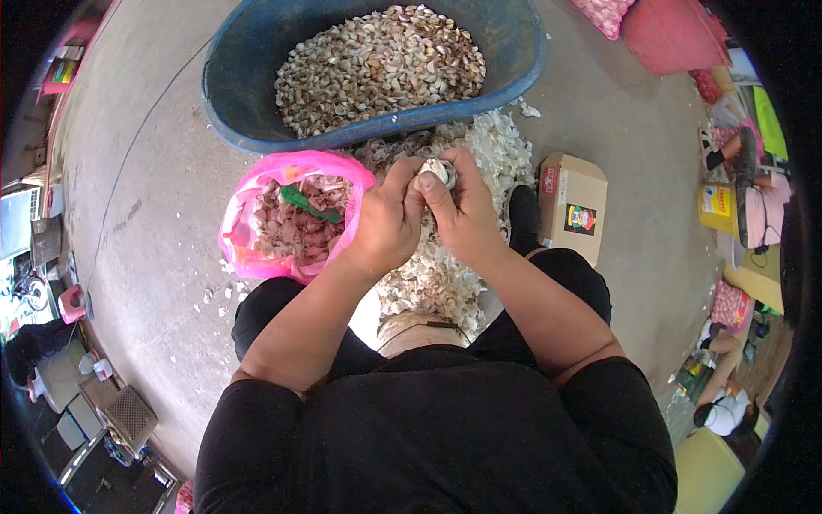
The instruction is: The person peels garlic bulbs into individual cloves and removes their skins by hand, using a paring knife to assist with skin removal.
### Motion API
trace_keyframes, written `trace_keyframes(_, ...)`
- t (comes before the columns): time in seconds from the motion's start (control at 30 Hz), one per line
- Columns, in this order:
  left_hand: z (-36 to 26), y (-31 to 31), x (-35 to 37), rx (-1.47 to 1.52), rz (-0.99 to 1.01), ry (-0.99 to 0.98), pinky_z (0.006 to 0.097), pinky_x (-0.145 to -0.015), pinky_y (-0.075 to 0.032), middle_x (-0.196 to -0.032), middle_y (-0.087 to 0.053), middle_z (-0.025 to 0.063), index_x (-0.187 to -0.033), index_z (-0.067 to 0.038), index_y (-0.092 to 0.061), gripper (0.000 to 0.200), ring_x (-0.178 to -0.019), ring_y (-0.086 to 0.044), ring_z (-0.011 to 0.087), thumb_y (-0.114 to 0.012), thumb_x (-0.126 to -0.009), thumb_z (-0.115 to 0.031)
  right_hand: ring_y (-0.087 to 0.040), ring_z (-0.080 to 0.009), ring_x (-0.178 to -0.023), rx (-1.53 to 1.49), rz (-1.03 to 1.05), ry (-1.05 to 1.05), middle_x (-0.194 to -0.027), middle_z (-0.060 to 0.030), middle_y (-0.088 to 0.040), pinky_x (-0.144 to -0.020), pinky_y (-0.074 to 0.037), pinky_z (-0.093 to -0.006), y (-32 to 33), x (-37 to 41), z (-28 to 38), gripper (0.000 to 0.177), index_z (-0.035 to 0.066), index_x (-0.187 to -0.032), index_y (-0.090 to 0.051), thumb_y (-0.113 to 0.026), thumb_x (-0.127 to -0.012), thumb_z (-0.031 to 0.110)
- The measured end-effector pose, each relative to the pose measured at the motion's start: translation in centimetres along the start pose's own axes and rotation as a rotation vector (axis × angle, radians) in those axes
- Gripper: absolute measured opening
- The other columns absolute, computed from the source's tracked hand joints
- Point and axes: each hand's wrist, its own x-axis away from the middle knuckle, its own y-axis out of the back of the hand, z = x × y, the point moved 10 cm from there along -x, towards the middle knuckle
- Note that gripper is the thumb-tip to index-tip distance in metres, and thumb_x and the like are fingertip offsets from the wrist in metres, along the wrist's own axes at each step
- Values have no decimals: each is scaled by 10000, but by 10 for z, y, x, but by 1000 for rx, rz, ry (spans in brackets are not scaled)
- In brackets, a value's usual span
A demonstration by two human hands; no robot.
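In the head view, my left hand (387, 218) and my right hand (467, 210) meet in front of me, fingers closed round a whitish garlic bulb (437, 170). Both thumbs press against the bulb, and the fingertips beneath are partly hidden. Just beyond my hands stands a blue tub (224, 111) with many loose garlic cloves (385, 68) in it. A pink plastic bag (235, 227) sits by my left forearm, holding pinkish garlic and a green object (310, 204) that I cannot make out. Papery garlic skins (441, 278) lie heaped below my hands, between my legs.
A cardboard box (578, 184) stands on the floor right of my shoe (522, 218). Farther right are a yellow bucket (717, 206), pink net sacks (728, 304) and other people (728, 411). Chairs and a grey crate (128, 418) are at the far left.
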Motion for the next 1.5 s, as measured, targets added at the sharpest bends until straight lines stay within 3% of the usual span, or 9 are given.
trace_keyframes(0.13,-3,-2,2,42,-62,62,283,-584,-431,-731,-556,135,-965,-1,-495,187,-654,-539,163,-364,-883,-108,-507,-163,-542,-3,-69,62,-632,-113,-513,-487,-406,-296,3,1,7,225,26,-898,-424,-503,-843,230)
trace_keyframes(0.23,-9,5,2,90,-217,-9,359,-503,-436,-683,-551,196,-865,-20,-506,108,-595,-563,342,-444,-844,-106,-507,-207,-524,40,-116,140,-634,-127,-506,-485,-404,-308,6,0,10,204,27,-887,-427,-487,-848,218)
trace_keyframes(0.53,17,1,-4,166,-168,160,271,-464,-386,-597,-493,75,-815,-5,-486,270,-508,-467,135,-355,-905,-224,-500,-218,-514,125,-167,181,-631,-111,-506,-479,-395,-308,6,-4,12,159,31,-848,-462,-430,-861,186)
trace_keyframes(0.67,55,-9,-4,553,-7,493,206,-472,-381,-645,-517,18,-858,-23,-505,336,-531,-464,82,-321,-916,-298,-485,-115,-536,-284,96,-278,-683,-25,-505,-449,-413,-256,-6,-14,-33,263,60,-891,-483,-342,-889,281)
trace_keyframes(0.8,60,-3,4,644,-14,642,206,-471,-400,-669,-543,32,-928,-17,-525,332,-532,-488,88,-326,-915,-281,-489,-102,-526,-683,121,-544,-702,-18,-514,-456,-419,-226,-14,-7,-41,242,64,-881,-501,-446,-856,299)
trace_keyframes(0.93,50,1,-1,390,-4,473,193,-432,-380,-620,-504,18,-833,-14,-508,232,-491,-466,73,-387,-898,-201,-484,-80,-516,-239,176,-427,-669,2,-513,-427,-396,-216,-12,-10,-47,171,56,-872,-501,-597,-784,166)
trace_keyframes(1.23,75,3,4,512,-108,542,223,-464,-382,-629,-493,22,-798,-13,-487,182,-526,-457,81,-468,-867,-180,-463,-68,-489,-29,208,25,-554,-13,-541,-459,-385,-240,-20,-14,-21,192,22,-773,-552,-666,-715,166)
trace_keyframes(1.33,65,-5,2,667,-81,559,226,-504,-414,-685,-519,34,-863,-7,-505,153,-568,-491,95,-495,-852,-159,-519,-65,-586,29,211,-287,-684,-38,-539,-484,-422,-204,-12,-13,-38,110,20,-801,-520,-614,-744,34)
trace_keyframes(1.5,66,-14,2,887,57,554,242,-599,-470,-776,-545,39,-955,-10,-515,168,-653,-540,118,-525,-826,-116,-527,-83,-594,-121,181,-249,-655,-49,-576,-542,-424,-227,-5,-17,-39,111,15,-750,-544,-635,-695,44)
